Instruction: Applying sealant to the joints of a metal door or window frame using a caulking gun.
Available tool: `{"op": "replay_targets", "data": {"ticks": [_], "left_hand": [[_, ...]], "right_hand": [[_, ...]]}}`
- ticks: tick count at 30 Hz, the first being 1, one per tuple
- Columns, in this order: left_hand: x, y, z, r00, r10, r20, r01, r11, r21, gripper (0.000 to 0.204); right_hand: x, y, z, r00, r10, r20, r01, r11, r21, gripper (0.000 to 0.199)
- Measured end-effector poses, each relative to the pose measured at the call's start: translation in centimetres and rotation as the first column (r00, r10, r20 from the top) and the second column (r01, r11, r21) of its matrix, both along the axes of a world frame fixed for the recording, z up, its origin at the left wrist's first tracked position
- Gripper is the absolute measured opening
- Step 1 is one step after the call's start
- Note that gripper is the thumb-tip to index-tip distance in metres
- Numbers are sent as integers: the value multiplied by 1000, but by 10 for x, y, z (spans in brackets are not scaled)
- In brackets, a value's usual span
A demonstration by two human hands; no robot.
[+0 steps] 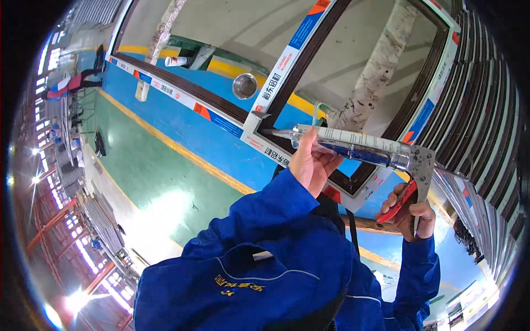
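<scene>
A caulking gun (381, 156) with a white-and-blue cartridge lies level in front of me, its nozzle pointing left. My left hand (313, 165) supports the front of the barrel, thumb on the near side and fingers curled beneath. The red trigger and grip at the other end are wrapped by my right hand (411, 214). The clear nozzle tip (280, 133) is over the inner corner of a dark window frame (221, 103) covered with printed white protective film. Whether the tip touches the frame cannot be told. A small grey metal piece (260, 115) sits at that frame joint.
Paint-spattered support beams (381, 71) run under the frame. A round metal bowl (244, 86) and a white cartridge (176, 61) are beyond it. Long stacked profiles (480, 110) rise at the right. Another person (69, 83) is far left, past the green-and-blue floor (149, 154).
</scene>
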State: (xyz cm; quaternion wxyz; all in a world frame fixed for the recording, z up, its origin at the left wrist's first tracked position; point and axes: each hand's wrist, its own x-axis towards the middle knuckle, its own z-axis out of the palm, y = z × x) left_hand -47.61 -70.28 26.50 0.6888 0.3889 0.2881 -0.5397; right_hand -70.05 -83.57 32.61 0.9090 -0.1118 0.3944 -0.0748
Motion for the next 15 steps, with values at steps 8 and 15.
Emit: {"op": "replay_targets", "data": {"ticks": [8, 15], "left_hand": [[5, 1, -4, 998, -13, 61, 15, 1000, -27, 46], [9, 4, -10, 1000, 3, 27, -4, 1000, 18, 43]], "right_hand": [[8, -4, -7, 998, 63, -17, -63, 998, -16, 47], [11, -5, -12, 1000, 0, -29, 0, 1000, 3, 42]]}}
